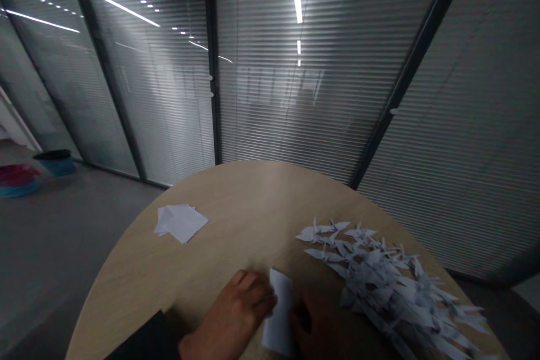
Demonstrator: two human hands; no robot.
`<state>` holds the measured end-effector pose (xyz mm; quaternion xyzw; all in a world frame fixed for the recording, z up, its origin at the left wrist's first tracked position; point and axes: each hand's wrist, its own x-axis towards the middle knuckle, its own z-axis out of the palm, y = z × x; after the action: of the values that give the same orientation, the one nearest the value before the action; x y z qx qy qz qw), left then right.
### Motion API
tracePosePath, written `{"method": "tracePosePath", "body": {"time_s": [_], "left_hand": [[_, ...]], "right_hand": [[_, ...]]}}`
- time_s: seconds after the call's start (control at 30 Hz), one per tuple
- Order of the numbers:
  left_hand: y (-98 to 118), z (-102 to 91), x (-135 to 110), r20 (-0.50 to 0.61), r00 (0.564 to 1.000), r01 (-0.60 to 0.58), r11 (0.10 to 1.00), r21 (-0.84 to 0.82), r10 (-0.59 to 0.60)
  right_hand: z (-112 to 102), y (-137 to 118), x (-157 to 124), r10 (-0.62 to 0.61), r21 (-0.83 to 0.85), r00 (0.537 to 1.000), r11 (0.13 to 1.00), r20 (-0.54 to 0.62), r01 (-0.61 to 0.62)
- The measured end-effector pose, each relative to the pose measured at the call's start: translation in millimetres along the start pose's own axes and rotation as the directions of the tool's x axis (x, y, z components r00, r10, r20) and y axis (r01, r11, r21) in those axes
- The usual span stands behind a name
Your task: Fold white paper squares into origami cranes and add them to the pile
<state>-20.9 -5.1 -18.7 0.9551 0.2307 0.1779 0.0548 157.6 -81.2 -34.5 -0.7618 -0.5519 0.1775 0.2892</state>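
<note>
A white sheet of paper folded into a narrow strip point(280, 315) lies on the round table in front of me. My left hand point(238, 312) is closed, its curled fingertips at the strip's left edge. On the other side, my right hand point(318, 326) is in deep shadow, its fingers bent in against the right edge of the paper. Folded paper cranes point(379, 275) are heaped to the right of that hand, several overlapping. Farther off to the left, loose square paper sheets point(183, 223) rest in a small stack.
The round wooden table point(257, 197) reaches close to a glass partition with blinds point(295, 118). On the floor at far left stand a blue bin with a black liner point(58, 163) and another with a red liner point(17, 180).
</note>
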Motion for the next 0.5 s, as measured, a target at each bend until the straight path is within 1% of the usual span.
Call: {"method": "tracePosePath", "body": {"time_s": [0.1,0.2,0.37,0.5], "left_hand": [[-0.5,-1.3,-10.6,0.022,0.998,-0.055,0.998,0.035,0.054],[-2.4,-8.7,-17.8,0.061,0.994,-0.096,0.994,0.051,0.093],[-4.0,-30.5,-18.3,0.158,0.977,-0.14,0.99,-0.022,0.142],[-6.3,-46.1,-17.7,0.183,0.969,-0.15,0.983,-0.108,0.168]], "right_hand": [[8.0,4.0,5.1,0.0,-0.065,0.998,0.998,0.055,0.004],[11.9,7.3,6.2,0.004,-0.113,0.997,0.994,0.071,0.004],[6.2,7.4,2.7,-0.018,-0.145,0.999,0.989,0.051,0.025],[-0.2,6.0,2.9,-0.05,-0.137,0.999,0.989,-0.002,0.05]]}}
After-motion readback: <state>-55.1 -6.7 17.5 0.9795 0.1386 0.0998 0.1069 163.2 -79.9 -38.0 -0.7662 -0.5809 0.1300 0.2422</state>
